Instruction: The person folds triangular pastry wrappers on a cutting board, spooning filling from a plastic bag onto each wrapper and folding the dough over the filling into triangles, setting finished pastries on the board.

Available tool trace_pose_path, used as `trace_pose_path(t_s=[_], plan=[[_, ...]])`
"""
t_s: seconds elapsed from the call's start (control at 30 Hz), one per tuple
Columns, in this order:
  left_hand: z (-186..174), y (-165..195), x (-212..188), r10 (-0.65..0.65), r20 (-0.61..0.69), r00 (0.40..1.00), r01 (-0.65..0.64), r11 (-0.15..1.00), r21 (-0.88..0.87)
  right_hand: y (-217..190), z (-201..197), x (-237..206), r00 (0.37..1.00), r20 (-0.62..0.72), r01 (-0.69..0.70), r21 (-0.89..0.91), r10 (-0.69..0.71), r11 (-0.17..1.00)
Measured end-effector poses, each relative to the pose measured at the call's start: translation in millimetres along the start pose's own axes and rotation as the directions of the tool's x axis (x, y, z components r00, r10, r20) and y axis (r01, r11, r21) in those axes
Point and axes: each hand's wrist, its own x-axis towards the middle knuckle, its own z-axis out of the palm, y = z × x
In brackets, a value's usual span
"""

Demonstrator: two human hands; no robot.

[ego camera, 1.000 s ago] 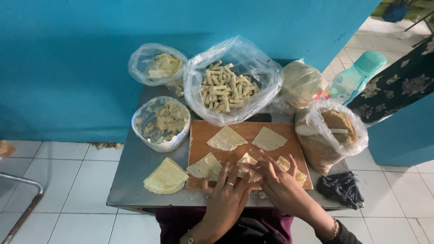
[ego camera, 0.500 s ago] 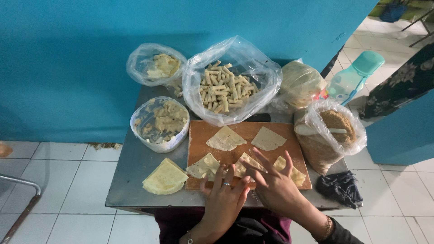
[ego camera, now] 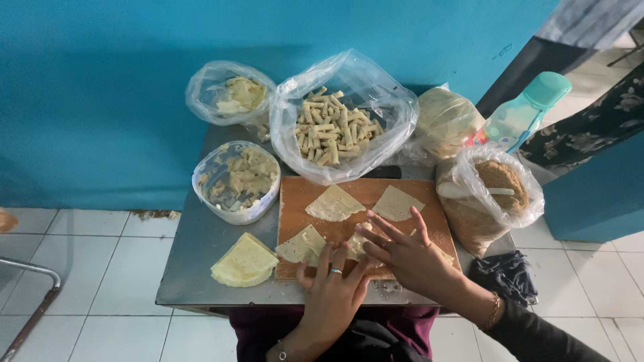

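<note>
A flat blue wall (ego camera: 100, 87) fills the back of the view, evenly lit, with a soft shadow beside the bench's left edge. The grey metal bench (ego camera: 201, 248) stands with its far edge against this wall. Below lies a floor of white tiles (ego camera: 87, 281) with dark joints, grubby along the foot of the wall. A bent metal tube (ego camera: 30, 295) crosses the floor at the lower left. Past the bench's right edge stands another blue panel (ego camera: 597, 194).
</note>
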Motion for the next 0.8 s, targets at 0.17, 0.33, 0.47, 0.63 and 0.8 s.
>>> trace_pose_path(t_s=[0.17,0.33,0.47,0.63,0.8], plan=[[-2.4,-0.4,1.9,0.023,-0.015,1.0,-0.023,1.0,0.005,7.7,-11.0,4.8,0.999,0.03,-0.034,-0.17,0.039,0.985],[1.0,0.3,-2.7,0.003,-0.016,1.0,-0.003,1.0,0.006,-7.8,-19.2,-3.2,0.998,-0.003,-0.063,-0.052,0.063,0.997],[7.4,-0.7,-4.7,0.003,-0.048,0.999,-0.001,0.999,0.042,-27.3,-10.7,2.4,0.998,-0.063,-0.013,0.134,0.022,0.991],[10.7,0.3,-7.6,0.009,-0.084,0.996,0.0,0.993,0.116,-30.7,3.3,1.4,0.998,-0.038,-0.051,0.052,0.053,0.997],[8.2,0.5,-5.5,0.006,-0.07,0.998,-0.002,0.998,0.063,-19.5,12.8,-2.7,0.99,-0.075,-0.109,0.104,0.117,0.989]])
